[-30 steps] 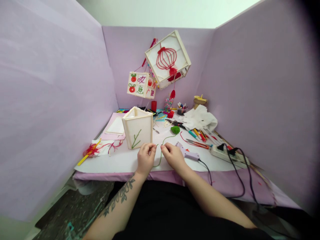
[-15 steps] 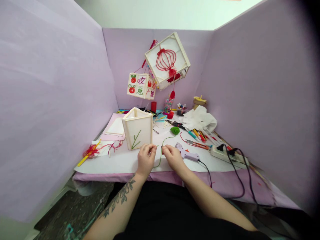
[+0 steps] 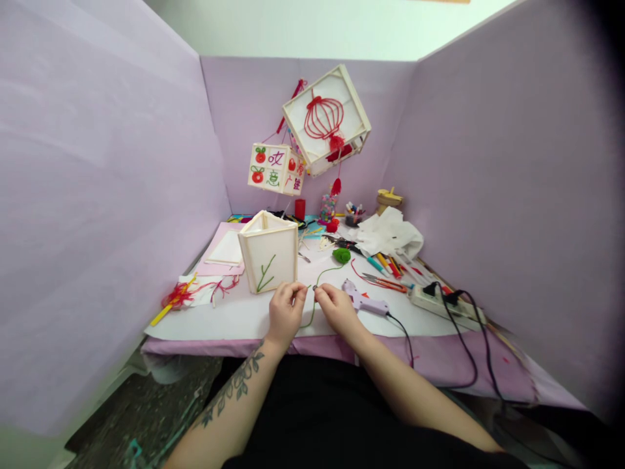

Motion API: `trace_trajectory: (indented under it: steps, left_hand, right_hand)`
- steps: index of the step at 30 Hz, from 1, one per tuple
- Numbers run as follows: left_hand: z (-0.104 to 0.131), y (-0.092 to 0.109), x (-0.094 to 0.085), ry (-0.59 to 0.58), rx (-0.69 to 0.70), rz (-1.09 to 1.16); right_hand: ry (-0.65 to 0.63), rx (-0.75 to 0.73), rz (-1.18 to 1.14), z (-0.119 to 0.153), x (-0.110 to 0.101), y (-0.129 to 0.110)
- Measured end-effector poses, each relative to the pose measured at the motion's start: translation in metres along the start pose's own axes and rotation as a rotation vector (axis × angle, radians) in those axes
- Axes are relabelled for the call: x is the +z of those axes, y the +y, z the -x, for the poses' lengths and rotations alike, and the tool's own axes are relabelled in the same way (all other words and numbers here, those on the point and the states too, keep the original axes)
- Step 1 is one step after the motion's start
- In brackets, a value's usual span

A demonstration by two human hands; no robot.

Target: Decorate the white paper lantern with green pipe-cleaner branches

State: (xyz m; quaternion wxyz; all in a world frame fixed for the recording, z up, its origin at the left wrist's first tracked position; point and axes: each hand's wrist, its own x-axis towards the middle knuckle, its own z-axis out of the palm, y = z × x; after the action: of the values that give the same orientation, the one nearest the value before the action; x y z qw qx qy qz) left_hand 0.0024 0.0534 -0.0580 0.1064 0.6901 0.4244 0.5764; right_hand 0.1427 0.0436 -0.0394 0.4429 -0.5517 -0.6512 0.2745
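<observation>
Green yarn lies between the hands: it runs from its ball at far right, past the right fingertips, then curves near and left under the left hand. Left thumb and finger look clamped on a green end. Right hand: fingertips together, can't tell on what. Tips of both hands point far, small gap between. Upright three-sided frame sits far-left; left hand nearer, contact unclear. Glue gun just right of right hand.
</observation>
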Motion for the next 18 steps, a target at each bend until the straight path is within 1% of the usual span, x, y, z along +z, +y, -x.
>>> trace_trajectory:
  steps: [10,18]
  left_hand:
    - [0.0010,-0.0024,-0.0005,-0.011,0.013,0.005]
    - [0.0004,-0.0029,0.0001,-0.010,0.019,0.016]
  right_hand:
    - [-0.016,-0.021,0.069,0.0013,-0.0001,-0.0005]
    - [-0.024,-0.033,0.117,0.0036,-0.0057,-0.0011]
